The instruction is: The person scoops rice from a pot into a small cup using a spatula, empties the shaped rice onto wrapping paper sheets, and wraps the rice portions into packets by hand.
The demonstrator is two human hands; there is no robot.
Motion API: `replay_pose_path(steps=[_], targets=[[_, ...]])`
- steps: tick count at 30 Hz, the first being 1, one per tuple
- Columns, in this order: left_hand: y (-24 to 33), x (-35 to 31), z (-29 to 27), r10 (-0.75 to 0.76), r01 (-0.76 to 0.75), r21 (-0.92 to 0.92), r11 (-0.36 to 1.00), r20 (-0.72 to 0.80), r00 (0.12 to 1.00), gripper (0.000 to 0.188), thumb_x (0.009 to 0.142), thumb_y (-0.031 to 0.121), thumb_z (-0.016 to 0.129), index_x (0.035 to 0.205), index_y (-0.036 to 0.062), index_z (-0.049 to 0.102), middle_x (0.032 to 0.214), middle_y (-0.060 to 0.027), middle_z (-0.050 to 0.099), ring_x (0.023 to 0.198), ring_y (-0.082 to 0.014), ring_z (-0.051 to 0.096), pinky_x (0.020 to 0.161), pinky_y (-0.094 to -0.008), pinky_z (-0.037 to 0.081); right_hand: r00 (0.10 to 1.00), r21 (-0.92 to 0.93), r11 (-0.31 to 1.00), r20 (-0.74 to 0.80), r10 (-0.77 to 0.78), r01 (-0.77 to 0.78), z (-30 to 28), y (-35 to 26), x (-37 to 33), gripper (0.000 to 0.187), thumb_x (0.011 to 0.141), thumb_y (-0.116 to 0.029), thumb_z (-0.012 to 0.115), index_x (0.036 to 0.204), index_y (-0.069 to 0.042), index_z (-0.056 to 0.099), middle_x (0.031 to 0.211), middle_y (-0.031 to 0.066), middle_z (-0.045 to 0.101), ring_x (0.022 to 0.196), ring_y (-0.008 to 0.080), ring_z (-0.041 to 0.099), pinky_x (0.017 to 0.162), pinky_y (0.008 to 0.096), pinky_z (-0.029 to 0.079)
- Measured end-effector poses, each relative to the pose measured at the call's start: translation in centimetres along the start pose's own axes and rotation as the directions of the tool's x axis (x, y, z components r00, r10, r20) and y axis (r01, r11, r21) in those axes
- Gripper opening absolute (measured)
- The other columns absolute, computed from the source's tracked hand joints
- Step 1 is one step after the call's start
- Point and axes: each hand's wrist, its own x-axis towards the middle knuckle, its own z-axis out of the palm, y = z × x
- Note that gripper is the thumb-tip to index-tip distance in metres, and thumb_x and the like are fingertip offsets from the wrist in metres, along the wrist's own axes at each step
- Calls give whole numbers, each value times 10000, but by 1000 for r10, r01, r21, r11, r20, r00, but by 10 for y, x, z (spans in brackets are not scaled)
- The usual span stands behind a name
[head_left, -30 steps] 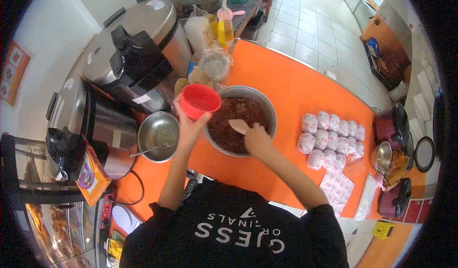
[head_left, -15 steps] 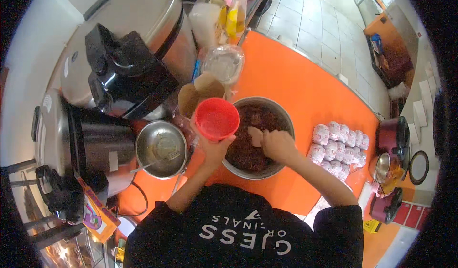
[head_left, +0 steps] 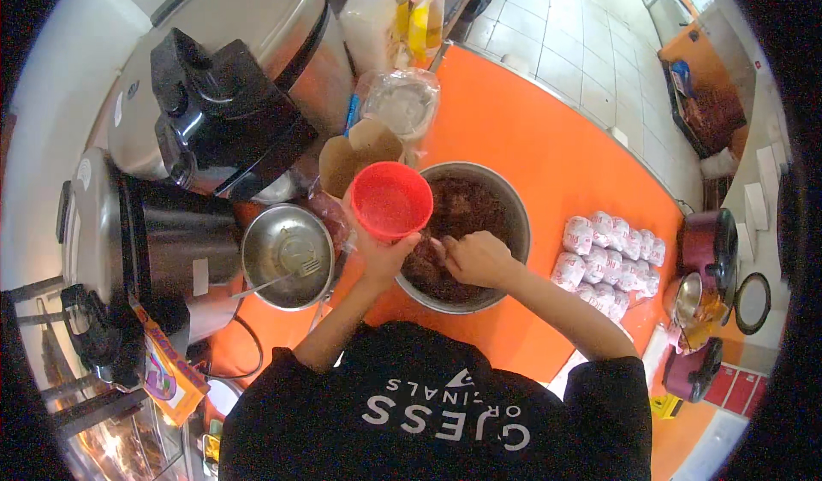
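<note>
Both hands work near the middle of the frame, close but apart. The left hand (head_left: 379, 257) is clamped on a red cup (head_left: 391, 200), its mouth facing up toward the camera; the cup overlaps the left rim of a metal pot (head_left: 522, 207). The right hand (head_left: 484, 259) is curled over the pot, its fingertips closed on a pale paddle (head_left: 437, 246), mostly hidden, against dark food (head_left: 467, 194) inside. Black shirt (head_left: 342, 395) fills the bottom centre. Left of the cup sits a steel bowl (head_left: 264, 250), a fork (head_left: 267, 285) lying across it with its handle over the edge. Right of the pot, wrapped balls (head_left: 607, 265) stand in rows on the orange table (head_left: 514, 139). Just above the cup are brown paper (head_left: 342, 166) and clear plastic (head_left: 400, 109). Large cookers (head_left: 184, 254) crowd the left and upper left, and maroon pots (head_left: 707, 240) stand at the right. Farther off, at top centre, a yellow pack (head_left: 424, 34) stands near the table's corner; pale tiled floor (head_left: 552, 49) stretches away at upper right.
</note>
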Motion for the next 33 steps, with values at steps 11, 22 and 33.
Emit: replay_pose_path(steps=[11,22,33], targets=[[56,14,30,-17,23,-36,999,160,987,992,693,26,727,1434,116,74,1391,-153,310,1283,-271,374,1081,-406,328,979,230,969,-201,-40,87,6,18,-21,420,941,-354,391,811,-54,656,666,235,619,638,426,621,627,520,510],[97,-10,62,-76,-551,772,317,600,796,758,597,199,832,1278,126,506,1305,-157,461,1159,-350,471,987,-446,400,862,-100,960,-472,186,-262,-39,-35,-72,227,866,-190,489,777,-3,583,626,196,632,565,338,652,507,445,524],[78,7,36,72,-349,677,648,402,913,842,566,98,847,1256,-7,375,1318,-203,420,1240,-341,428,1016,-412,396,928,-274,896,-238,288,-348,-90,-20,-77,186,872,-166,497,929,-69,645,757,153,674,691,315,682,565,415,546]])
